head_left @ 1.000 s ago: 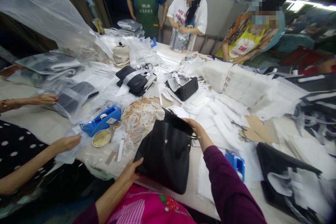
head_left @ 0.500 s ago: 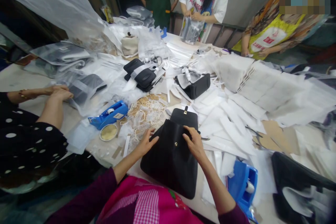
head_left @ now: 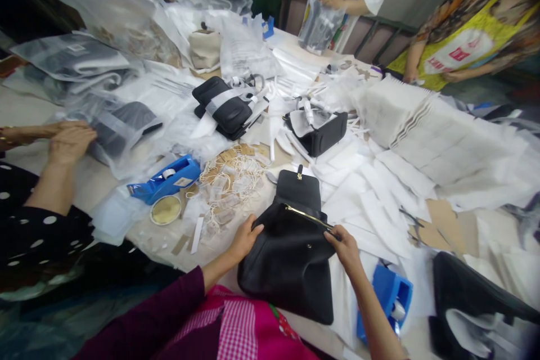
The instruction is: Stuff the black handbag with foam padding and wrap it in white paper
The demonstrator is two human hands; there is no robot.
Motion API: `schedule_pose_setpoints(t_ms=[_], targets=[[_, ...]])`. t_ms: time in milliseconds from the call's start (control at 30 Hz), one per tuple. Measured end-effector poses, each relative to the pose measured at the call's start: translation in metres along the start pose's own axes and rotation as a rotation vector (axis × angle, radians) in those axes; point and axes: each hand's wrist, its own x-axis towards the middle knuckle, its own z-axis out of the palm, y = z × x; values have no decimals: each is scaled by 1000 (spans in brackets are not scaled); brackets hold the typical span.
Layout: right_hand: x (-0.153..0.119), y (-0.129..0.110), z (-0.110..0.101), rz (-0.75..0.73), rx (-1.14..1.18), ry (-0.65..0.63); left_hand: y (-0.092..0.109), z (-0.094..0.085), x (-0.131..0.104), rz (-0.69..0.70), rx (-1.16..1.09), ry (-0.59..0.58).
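A black handbag (head_left: 287,270) lies in front of me on the table. Its flap, with a gold clasp, is folded back on the far side. A gold zipper (head_left: 310,216) shows along the bag's top edge. My left hand (head_left: 245,239) grips the upper left corner, thumb over the leather. At the upper right corner, my right hand (head_left: 343,244) pinches the edge by the zipper's end. The inside of the bag cannot be seen. A tangle of tags with white strings (head_left: 232,180) lies beyond my left hand.
Blue tape dispensers stand at left (head_left: 166,180) and right (head_left: 386,298). White strips (head_left: 375,202) and scissors (head_left: 411,216) lie to the right. Other black bags (head_left: 225,109) sit farther back. A co-worker's hands (head_left: 71,138) hold a plastic-wrapped bag at left; other people stand across the table.
My hands have moved from resting on the bag's front to gripping its upper corners. The gold zipper has come into view. The camera view has tilted down.
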Motion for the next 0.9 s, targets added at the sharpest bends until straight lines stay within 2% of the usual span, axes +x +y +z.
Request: schedule_pose_setpoints(t_ms=[100,200,267,333,433,500,567,667,767,900], targets=[[15,-27,3,-190,-338,0,-7,0,0,-24,-50,-17],[23,-78,18,-376,-581,-13,-12,-1,0,-43,-72,-9],[24,-114,35,-478,-643,-86,-14,-2,0,-55,-89,-7],[24,-141,51,-516,-682,-184,-16,-2,-1,-68,-92,-7],[31,-164,63,-432,-702,-335,-17,-3,-2,-64,-88,4],[42,-168,61,-344,-577,-480,-14,-3,-3,-7,-130,41],[54,-164,55,-261,-306,-663,-11,-5,-2,53,-208,83],[64,-146,49,-81,168,-872,-10,-10,-2,4,-384,62],[63,-121,45,78,472,-862,-20,-14,-6,-124,-616,-36],[59,-92,40,204,661,-776,-41,-17,-18,-180,-791,-263]])
